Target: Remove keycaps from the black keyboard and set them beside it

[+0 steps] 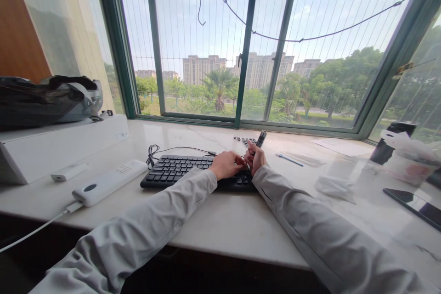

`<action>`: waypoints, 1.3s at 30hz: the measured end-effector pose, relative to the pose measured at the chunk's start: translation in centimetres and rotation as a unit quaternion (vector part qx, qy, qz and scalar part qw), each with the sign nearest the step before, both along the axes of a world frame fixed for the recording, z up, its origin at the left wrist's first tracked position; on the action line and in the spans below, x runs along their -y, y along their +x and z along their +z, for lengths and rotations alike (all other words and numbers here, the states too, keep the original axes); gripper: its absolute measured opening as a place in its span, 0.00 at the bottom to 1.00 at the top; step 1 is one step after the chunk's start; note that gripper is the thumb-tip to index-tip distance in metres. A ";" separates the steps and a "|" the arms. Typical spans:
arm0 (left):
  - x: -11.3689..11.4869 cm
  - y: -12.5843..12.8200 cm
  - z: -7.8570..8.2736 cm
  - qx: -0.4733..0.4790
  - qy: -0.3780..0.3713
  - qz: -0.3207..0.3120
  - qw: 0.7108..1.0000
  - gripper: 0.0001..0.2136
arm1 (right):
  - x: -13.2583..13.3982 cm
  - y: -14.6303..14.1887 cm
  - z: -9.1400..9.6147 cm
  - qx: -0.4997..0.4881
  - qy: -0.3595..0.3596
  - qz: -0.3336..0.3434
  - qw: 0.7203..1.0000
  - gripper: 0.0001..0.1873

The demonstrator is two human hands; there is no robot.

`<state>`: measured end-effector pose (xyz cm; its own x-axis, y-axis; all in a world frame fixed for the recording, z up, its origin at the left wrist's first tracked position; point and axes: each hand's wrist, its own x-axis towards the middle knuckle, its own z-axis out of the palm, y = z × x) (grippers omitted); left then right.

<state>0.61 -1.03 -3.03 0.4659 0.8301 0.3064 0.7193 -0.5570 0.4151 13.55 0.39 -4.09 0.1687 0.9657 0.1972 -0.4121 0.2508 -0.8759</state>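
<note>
- So, the left hand (227, 164) rests on the keyboard's (179, 170) right end, fingers curled together; can't tell if they're pinching a key.
- The right hand (257, 158) is just beside it, fingers pinching a slim dark tool (261, 138) that pokes up and away past the fingertips.
- The keyboard runs sideways, mostly left of both sets of fingers, left hand nearer.
- Loose keys (245, 140) sit just beyond the fingertips.
</note>
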 end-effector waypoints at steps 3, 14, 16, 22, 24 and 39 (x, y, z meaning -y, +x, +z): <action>0.1 0.1 0.0 0.009 -0.019 0.020 1.000 0.14 | 0.3 -0.3 0.1 0.021 -0.003 -0.026 0.999 0.29; -0.4 0.2 0.0 0.006 -0.052 0.029 0.998 0.16 | 0.0 -0.3 -0.1 0.014 -0.006 0.014 1.000 0.30; -0.5 0.2 -0.1 0.006 -0.053 0.027 0.998 0.17 | -0.1 -0.3 -0.2 0.010 -0.015 0.015 1.000 0.29; -0.6 0.1 -0.2 0.004 -0.049 0.022 0.999 0.17 | 0.0 -0.5 -0.2 -0.009 -0.012 -0.026 1.000 0.27; -0.5 0.1 -0.1 0.000 -0.048 0.023 0.999 0.16 | 0.1 -0.6 -0.3 0.005 0.002 -0.026 1.000 0.28; -0.8 0.0 0.0 -0.014 -0.054 -0.002 0.998 0.13 | 1.0 -0.9 -0.5 0.073 0.061 -0.028 0.995 0.28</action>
